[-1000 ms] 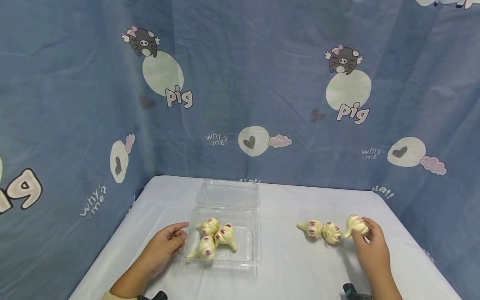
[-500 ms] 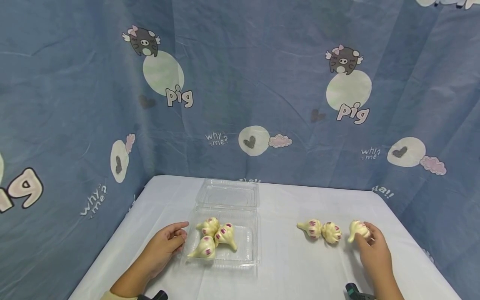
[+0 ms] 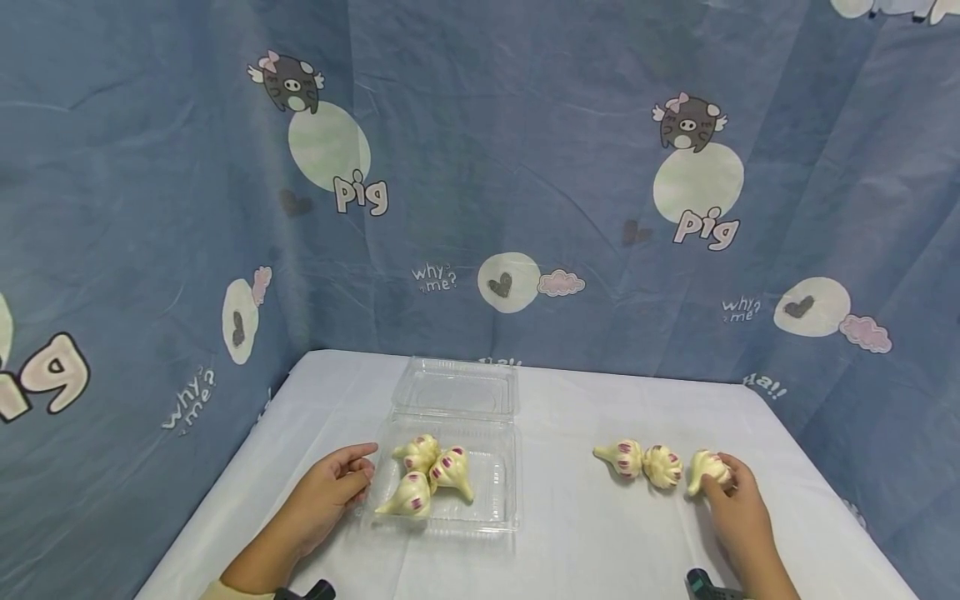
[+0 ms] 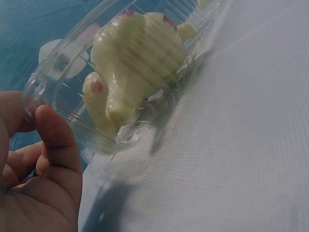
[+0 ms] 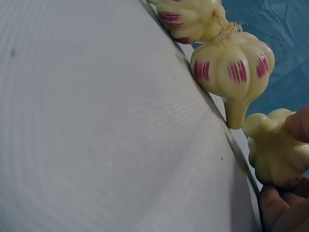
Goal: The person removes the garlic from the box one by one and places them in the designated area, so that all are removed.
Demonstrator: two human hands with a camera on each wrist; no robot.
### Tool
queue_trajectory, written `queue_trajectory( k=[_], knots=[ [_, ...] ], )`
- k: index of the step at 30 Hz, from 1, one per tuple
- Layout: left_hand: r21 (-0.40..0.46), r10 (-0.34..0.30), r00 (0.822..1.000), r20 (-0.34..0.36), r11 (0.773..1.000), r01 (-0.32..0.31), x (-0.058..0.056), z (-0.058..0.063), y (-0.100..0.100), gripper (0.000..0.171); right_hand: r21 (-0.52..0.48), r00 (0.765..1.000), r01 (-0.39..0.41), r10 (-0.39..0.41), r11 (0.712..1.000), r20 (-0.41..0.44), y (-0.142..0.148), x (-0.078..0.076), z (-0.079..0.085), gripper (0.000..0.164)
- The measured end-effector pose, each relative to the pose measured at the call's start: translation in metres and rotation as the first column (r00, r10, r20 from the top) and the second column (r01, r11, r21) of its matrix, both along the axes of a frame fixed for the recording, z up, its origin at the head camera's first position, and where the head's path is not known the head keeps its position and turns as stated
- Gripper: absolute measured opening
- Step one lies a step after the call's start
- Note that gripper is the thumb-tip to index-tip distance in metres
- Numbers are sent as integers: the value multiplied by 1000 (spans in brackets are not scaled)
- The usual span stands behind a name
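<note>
My left hand [image 3: 330,487] is at the left side of a clear plastic clamshell box [image 3: 491,475], its thumb and a finger pinching the rim in the left wrist view. Three garlic bulbs [image 3: 409,496], cream with purple marks, lie together inside the box. On the right, my right hand [image 3: 742,504] pinches another garlic bulb [image 3: 708,472] between thumb and fingers, stem toward the front left. In the right wrist view the held bulb [image 5: 275,147] is close to a neighbouring bulb [image 5: 234,67]; whether it touches the cloth I cannot tell.
Two more garlic bulbs, one stem-left [image 3: 621,458] and one beside it [image 3: 663,467], lie on the white cloth [image 3: 558,517]. The box's lid [image 3: 456,390] is folded back behind it. A blue printed curtain [image 3: 450,167] stands behind and beside the table.
My right hand first draws the held garlic bulb right and down, away from the other two, then back slightly left. The left hand and the box stay put.
</note>
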State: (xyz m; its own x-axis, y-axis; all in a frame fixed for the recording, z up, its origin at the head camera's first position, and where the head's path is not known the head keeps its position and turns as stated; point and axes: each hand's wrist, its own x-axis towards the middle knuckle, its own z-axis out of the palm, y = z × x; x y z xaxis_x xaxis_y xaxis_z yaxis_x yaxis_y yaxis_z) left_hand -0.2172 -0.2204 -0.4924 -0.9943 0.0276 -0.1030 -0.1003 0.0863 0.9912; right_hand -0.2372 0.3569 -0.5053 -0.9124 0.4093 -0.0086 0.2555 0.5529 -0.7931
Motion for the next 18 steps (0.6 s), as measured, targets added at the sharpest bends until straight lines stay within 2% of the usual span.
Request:
queue_trajectory(
  k=[10, 18],
  knots=[
    [2, 10, 1000, -6, 1000, -10, 1, 4, 1, 54, 1, 999, -42, 42, 999, 13, -5, -3, 1, 66],
    [-4, 11, 1000, 11, 1000, -11, -2, -1, 0, 53, 50, 995, -87, 84, 995, 51, -5, -3, 1, 70]
  ],
)
